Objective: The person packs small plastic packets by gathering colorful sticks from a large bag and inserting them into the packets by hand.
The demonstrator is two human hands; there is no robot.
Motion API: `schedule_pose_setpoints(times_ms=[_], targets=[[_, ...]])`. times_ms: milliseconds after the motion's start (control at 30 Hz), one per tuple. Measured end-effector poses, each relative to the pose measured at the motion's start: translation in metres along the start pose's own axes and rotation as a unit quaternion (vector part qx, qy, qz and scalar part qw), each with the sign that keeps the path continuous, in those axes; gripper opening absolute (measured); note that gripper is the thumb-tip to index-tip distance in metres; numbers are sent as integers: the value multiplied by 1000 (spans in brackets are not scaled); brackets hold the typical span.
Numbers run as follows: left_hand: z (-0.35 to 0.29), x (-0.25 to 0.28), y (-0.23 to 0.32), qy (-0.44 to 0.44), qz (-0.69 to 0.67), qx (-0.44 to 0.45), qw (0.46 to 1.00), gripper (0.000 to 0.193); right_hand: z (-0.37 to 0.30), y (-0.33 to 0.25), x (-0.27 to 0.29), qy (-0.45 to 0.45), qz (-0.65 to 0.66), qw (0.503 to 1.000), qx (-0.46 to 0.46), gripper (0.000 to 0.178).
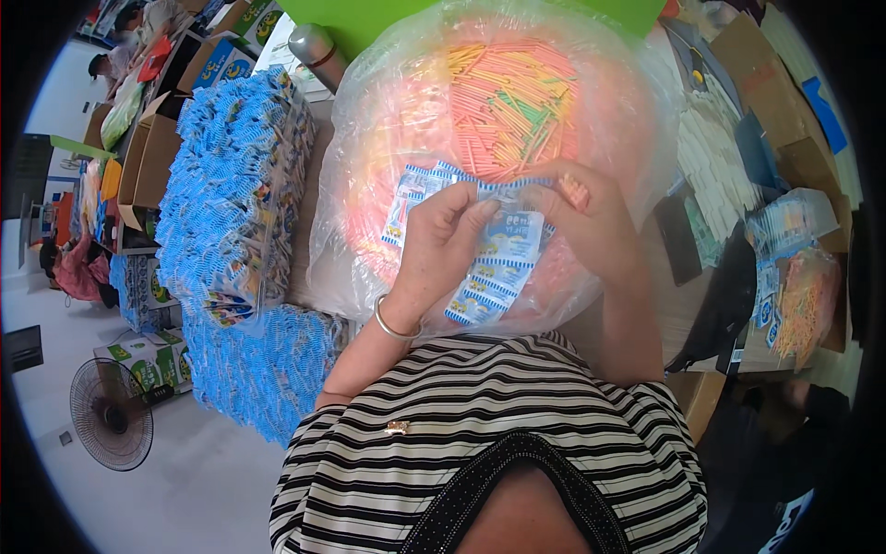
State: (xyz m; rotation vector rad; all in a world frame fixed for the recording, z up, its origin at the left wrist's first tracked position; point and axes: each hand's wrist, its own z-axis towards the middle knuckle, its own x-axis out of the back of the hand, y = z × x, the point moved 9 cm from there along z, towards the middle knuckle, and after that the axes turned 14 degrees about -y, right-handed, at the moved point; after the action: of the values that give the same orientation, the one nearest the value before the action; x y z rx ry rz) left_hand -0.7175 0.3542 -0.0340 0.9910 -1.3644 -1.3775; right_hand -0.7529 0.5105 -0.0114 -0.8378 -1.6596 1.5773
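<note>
In front of me lies a strip of small blue-and-white sachets [500, 277], partly folded, with one end hanging toward my body. My left hand [441, 242] pinches it between thumb and fingers near the middle. On the right, my right hand [595, 222] grips the same strip close to the left thumb. Curled in its fingers is a small bunch of short pink sticks [574, 191]. Beneath both hands sits a big clear plastic bag [374, 120], its top spread wide. Loose thin sticks [517, 97] in pink, yellow, orange and green fill it.
Blue-and-white sachets [221, 157] are heaped in a clear container to the left, with more sachets [263, 360] below it. A metal flask [317, 55] stands behind. At right are white strips [706, 166] and a bag of orange sticks [805, 309]. A fan [113, 413] stands lower left.
</note>
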Motion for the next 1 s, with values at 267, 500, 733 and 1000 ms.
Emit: schedule_pose_setpoints(times_ms=[267, 500, 733, 1000], targets=[[-3, -1, -10, -10, -65, -4, 998, 7, -8, -5, -13, -66, -177, 982, -24, 17], [-4, 4, 1, 29, -38, -40, 998, 6, -4, -7, -10, -52, -63, 997, -14, 15], [-6, 7, -15, 3, -26, 50, 998, 10, -6, -21, -14, -32, -207, 976, 60, 13], [-13, 16, -16, 56, 123, -3, 991, 17, 0, -1, 6, 12, 19, 1000, 10, 22]])
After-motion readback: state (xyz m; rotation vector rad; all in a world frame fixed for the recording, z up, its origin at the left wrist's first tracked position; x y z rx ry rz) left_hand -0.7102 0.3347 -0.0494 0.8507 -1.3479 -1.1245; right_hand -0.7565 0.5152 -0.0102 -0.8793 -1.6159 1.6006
